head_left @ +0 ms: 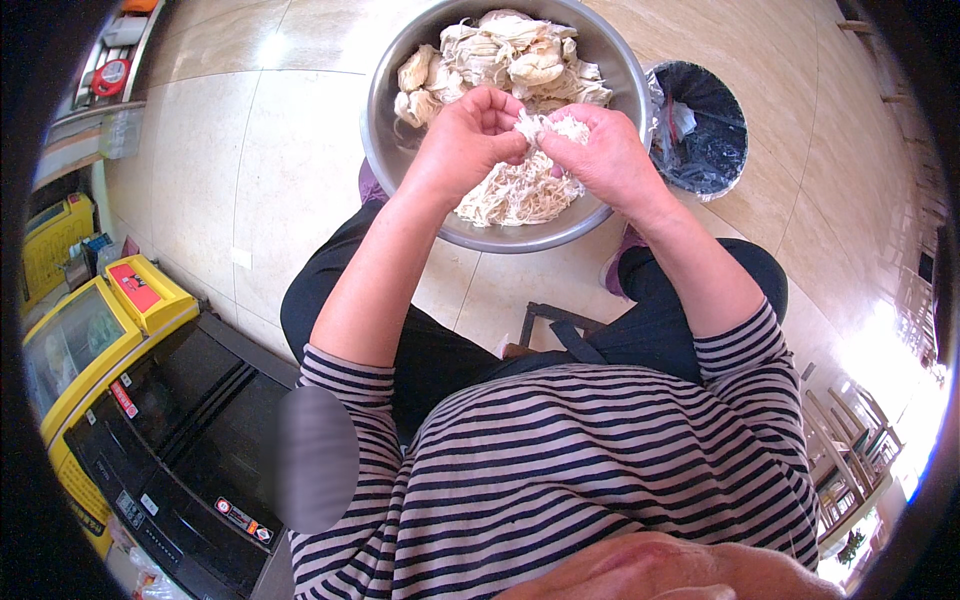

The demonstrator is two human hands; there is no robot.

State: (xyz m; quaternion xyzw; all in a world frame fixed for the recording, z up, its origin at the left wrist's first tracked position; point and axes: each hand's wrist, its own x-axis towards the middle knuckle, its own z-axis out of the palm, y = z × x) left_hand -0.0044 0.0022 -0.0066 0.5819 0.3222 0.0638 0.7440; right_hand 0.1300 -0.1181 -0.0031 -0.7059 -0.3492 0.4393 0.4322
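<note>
A wide steel basin (pixel 515 240) stands in front of me, between my knees. Large pale chunks of cooked meat that look like chicken breast (pixel 510 55) fill its far half. Nearer to me lies a heap of fine meat shreds (pixel 515 205). Above this heap, my left hand (pixel 465 140) and my right hand (pixel 605 155) meet, closed in a pinch. Between them they hold one small, partly frayed piece of shredded meat (pixel 540 128). The fingertips hide part of that piece.
Right of the basin stands a bin with a black liner (pixel 728 130) and some litter inside. A black appliance (pixel 190 420) and a yellow glass-topped case (pixel 85 345) occupy the left. Wooden chairs (pixel 850 450) stand at the far right. Pale tiles (pixel 300 130) cover the floor.
</note>
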